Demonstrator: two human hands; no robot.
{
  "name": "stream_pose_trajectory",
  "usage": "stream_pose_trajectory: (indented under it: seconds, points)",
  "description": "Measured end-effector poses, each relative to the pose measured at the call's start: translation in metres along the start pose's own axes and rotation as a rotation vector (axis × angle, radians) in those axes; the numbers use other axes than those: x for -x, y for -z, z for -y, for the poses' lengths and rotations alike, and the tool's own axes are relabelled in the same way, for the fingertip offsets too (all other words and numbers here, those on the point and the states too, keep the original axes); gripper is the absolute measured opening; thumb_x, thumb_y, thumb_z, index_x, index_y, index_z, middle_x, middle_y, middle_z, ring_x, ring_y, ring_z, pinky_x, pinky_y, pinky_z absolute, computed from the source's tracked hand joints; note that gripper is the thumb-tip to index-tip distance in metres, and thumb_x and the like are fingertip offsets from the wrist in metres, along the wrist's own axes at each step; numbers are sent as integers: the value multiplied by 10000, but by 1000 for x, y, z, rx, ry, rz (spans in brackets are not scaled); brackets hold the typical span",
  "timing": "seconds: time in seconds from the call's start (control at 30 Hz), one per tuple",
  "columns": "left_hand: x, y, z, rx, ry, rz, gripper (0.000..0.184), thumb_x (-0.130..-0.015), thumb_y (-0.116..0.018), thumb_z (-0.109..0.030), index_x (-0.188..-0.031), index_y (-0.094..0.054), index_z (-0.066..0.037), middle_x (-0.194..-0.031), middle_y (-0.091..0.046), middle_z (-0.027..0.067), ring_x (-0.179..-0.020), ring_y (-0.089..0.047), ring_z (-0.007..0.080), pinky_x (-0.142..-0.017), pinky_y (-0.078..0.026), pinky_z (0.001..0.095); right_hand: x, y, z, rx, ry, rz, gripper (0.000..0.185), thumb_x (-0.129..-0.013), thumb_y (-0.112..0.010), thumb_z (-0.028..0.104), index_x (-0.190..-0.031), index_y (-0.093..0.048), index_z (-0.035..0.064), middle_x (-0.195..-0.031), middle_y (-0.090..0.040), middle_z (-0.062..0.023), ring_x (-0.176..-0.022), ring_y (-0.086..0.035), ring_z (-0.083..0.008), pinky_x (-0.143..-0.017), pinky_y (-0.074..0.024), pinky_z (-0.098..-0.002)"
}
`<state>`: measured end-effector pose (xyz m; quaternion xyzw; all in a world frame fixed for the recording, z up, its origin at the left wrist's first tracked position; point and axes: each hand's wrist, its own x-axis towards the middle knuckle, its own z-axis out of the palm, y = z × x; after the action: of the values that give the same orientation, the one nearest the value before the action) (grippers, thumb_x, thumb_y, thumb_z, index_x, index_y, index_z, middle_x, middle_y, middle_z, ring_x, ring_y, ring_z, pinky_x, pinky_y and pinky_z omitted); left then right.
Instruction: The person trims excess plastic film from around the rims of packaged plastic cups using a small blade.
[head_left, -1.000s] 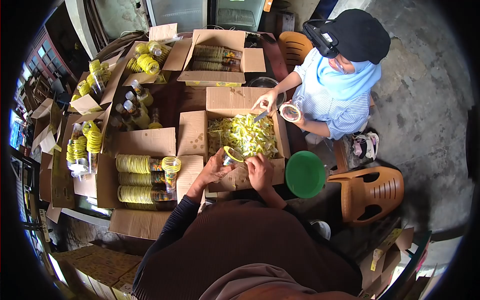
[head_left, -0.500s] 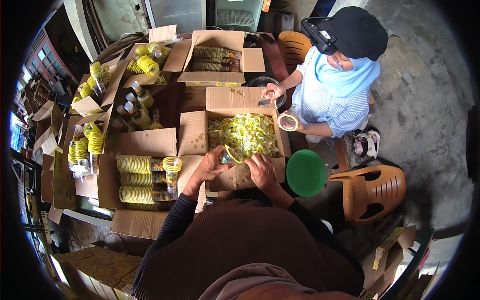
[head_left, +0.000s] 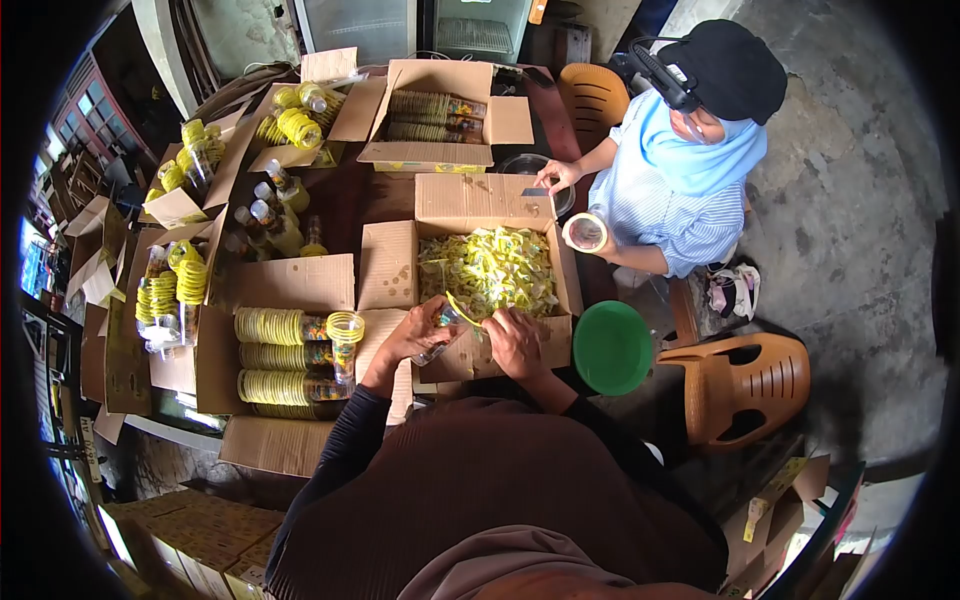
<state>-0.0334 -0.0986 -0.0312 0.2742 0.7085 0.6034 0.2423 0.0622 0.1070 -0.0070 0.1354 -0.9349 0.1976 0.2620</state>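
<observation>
In the head view, my left hand [head_left: 412,334] is wrapped round a clear plastic cup [head_left: 436,350], tilted over the near edge of a cardboard box. A yellow rim strip [head_left: 462,309] stands away from the cup's mouth and curves toward my right hand [head_left: 514,342]. The fingers of my right hand are closed at the strip's lower end; the exact grip is partly hidden. Just beyond both hands, yellow and whitish strips [head_left: 490,265] fill the box [head_left: 388,262].
Left of me, an open box [head_left: 285,432] holds stacked yellow-rimmed cups [head_left: 270,358]. A green basin [head_left: 612,347] and an orange chair [head_left: 745,385] stand to the right. Across the box, another person [head_left: 670,190] holds a dark blade [head_left: 535,192] and a cup [head_left: 585,234].
My right hand has shifted slightly left, toward the cup, and the cup has turned in my left hand. The other person's hand with the blade has moved a little to the right.
</observation>
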Motion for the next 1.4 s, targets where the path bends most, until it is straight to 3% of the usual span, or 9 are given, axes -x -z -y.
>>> stream_pose_trajectory:
  seconds: [0.23, 0.43, 0.5, 0.53, 0.8, 1.03, 1.13, 1.2, 1.4]
  points:
    - [-1, -5, -3, 99, 12, -56, 410, -806, -801, -230, -1055, -575, 5, -918, -608, 34, -851, -520, 88, -740, -468, 281, 3, -24, 0, -412, -525, -28, 99, -784, -653, 37, -865, -627, 87, -846, -539, -75, -815, -568, -273, -701, -473, -400]
    - [-5, 1, 7, 71, 18, 22, 487, -851, -771, -294, -1170, -569, 14, -1009, -614, 35, -912, -535, 83, -778, -470, 263, 0, -2, -4, 40, -14, -44, 95, -789, -656, 59, -874, -626, 88, -844, -533, -78, -805, -561, -279, -699, -473, -404]
    - [-4, 2, 14, 601, 16, 174, 591, -866, -754, -346, -1274, -530, 18, -1103, -609, 48, -964, -562, 101, -842, -483, 276, 0, -6, -5, 66, -62, -45, 83, -797, -653, 62, -873, -628, 87, -842, -535, -79, -803, -565, -281, -696, -474, -407]
    - [-5, 1, 15, 601, 16, 175, 591, -866, -754, -346, -1274, -530, 18, -1103, -609, 48, -964, -562, 101, -842, -483, 276, -1, -7, -5, 91, -108, -44, 72, -805, -650, 66, -871, -629, 86, -841, -536, -79, -801, -570, -283, -692, -475, -409]
    - [-4, -3, 17, 352, -139, 55, 756, -846, -750, -438, -1345, -402, 10, -1203, -562, 94, -1134, -542, 171, -960, -460, 331, -15, 0, -12, -357, -429, 18, 24, -836, -662, 73, -839, -652, 52, -835, -586, -90, -807, -608, -297, -682, -485, -390]
    - [-2, -2, -2, 269, -230, 36, 794, -813, -786, -419, -1339, -369, 4, -1256, -514, 115, -1176, -518, 191, -1019, -431, 356, -15, 13, -13, -160, -153, 48, 37, -809, -691, 78, -838, -669, 69, -838, -591, -75, -819, -615, -274, -697, -495, -384]
    - [-3, -1, 14, -239, 54, 44, 845, -813, -790, -413, -1380, -333, 16, -1329, -470, 122, -1205, -485, 175, -1029, -418, 340, -13, 18, -10, -46, -55, 116, 108, -772, -644, 31, -869, -662, 75, -864, -554, -67, -872, -573, -260, -758, -473, -382]
    - [-4, -9, 44, 382, -57, 11, 846, -842, -778, -333, -1436, -287, 16, -1356, -458, 103, -1197, -480, 160, -1016, -418, 316, -9, 15, -10, 55, 20, 45, 135, -760, -635, 29, -883, -657, 80, -888, -552, -56, -879, -570, -247, -766, -468, -387]
    - [0, -3, 25, 426, 41, 75, 749, -878, -747, -190, -1459, -298, -40, -1330, -477, 73, -1151, -504, 130, -969, -436, 278, -5, 0, 5, -45, -214, -47, 105, -771, -661, 36, -860, -642, 88, -873, -549, -65, -853, -577, -262, -731, -475, -399]
